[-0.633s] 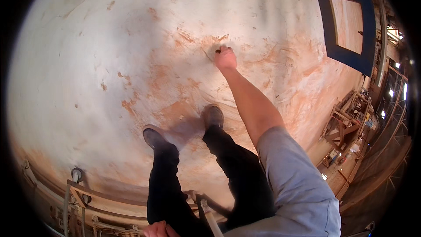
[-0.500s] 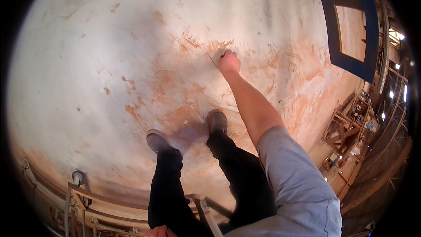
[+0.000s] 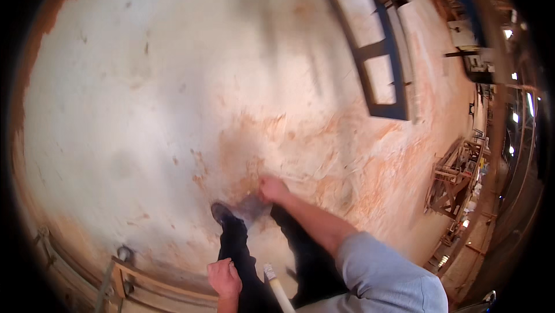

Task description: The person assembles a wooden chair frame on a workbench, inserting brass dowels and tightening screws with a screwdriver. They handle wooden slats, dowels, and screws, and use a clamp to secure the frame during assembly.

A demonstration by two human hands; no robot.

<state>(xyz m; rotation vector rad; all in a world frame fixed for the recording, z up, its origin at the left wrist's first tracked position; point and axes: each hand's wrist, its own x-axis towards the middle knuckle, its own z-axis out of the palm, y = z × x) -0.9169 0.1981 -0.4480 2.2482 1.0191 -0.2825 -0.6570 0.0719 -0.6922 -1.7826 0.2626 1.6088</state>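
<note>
My right hand (image 3: pixel 273 190) is low over the stained floor, in front of my right leg, with its fingers curled in. What it holds, if anything, is hidden by the fingers and blur. My left hand (image 3: pixel 224 277) is raised by my left leg, closed, and I cannot make out anything in it. Between my hands and body a pale rod (image 3: pixel 278 291) with a whitish end points up from the lower edge. My left shoe (image 3: pixel 219 213) stands on the floor; my right arm and hand cover the other shoe.
The whitish floor (image 3: pixel 115 139) carries reddish-brown smears. A dark blue frame with openings (image 3: pixel 386 111) is at the upper right. A wooden stand (image 3: pixel 454 177) with clutter is to the right. A wheeled rack (image 3: pixel 118 275) lies along the lower left.
My right hand has come back from farther out on the floor to near my feet. My left hand has risen into fuller view. The whole view has shifted, bringing the blue frame further in.
</note>
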